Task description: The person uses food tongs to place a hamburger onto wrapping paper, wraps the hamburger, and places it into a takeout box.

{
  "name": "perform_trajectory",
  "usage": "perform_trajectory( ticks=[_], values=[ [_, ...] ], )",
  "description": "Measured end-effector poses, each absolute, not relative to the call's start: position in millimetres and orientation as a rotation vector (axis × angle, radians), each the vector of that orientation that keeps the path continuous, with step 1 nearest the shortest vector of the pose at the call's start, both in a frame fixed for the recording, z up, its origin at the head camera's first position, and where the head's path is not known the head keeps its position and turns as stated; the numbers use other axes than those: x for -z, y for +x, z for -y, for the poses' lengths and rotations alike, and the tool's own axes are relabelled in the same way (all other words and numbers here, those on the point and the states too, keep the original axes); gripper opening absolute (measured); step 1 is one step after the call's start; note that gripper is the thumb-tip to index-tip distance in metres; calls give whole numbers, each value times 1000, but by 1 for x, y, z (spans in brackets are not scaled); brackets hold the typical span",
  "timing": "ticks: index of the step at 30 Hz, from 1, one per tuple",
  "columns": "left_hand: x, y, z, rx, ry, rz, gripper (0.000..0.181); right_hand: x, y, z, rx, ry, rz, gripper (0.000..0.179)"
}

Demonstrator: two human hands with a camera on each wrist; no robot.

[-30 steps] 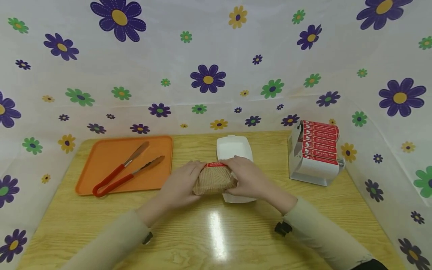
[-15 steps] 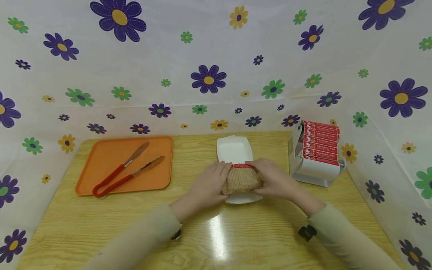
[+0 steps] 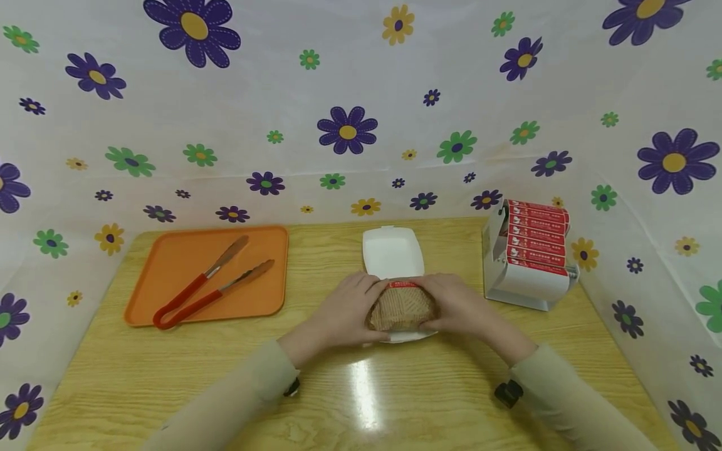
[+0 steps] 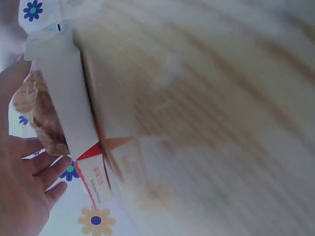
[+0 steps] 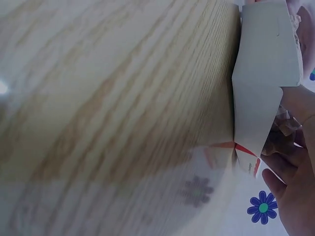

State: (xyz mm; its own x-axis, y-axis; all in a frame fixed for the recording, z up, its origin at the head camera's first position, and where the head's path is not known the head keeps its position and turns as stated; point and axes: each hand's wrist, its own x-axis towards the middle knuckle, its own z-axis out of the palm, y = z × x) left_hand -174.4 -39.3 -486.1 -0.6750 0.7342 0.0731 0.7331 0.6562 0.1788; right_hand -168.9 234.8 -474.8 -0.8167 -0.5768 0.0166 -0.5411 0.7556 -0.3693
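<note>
A brown paper-wrapped burger [image 3: 402, 308] with a red strip along its far edge sits low in a white takeaway box, between my hands. The box's lid [image 3: 393, 252] stands folded open at the back, and its front edge shows below the wrapper. My left hand [image 3: 351, 309] grips the burger's left side, fingers over the far edge and thumb near the front. On the opposite side my right hand [image 3: 459, 308] holds it the same way. Both wrist views show the box wall [image 4: 66, 93] standing on the table, with crumpled wrapper [image 4: 42, 113] above its rim.
At the left, red-handled tongs [image 3: 211, 294] lie on an orange tray [image 3: 163, 257]. A white rack [image 3: 524, 285] holding several red-printed packets stands at the back right. Flower-printed white cloth [image 3: 282, 94] surrounds the wooden table [image 3: 429, 401] at the back and sides.
Both hands have carried the wrapped burger to the right, from beside the box to over it, then lowered it into the base. The tongs, tray and rack have stayed put.
</note>
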Motion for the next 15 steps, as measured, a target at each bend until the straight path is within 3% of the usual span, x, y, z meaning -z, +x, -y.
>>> perform_trajectory(
  ticks=[6, 15],
  values=[
    [479, -173, 51, -386, 1309, -2779, 88, 468, -161, -240, 626, -924, -2828, 102],
    [474, -172, 47, -467, 1231, -2773, 70, 459, -158, -254, 661, -942, -2831, 73]
  ],
)
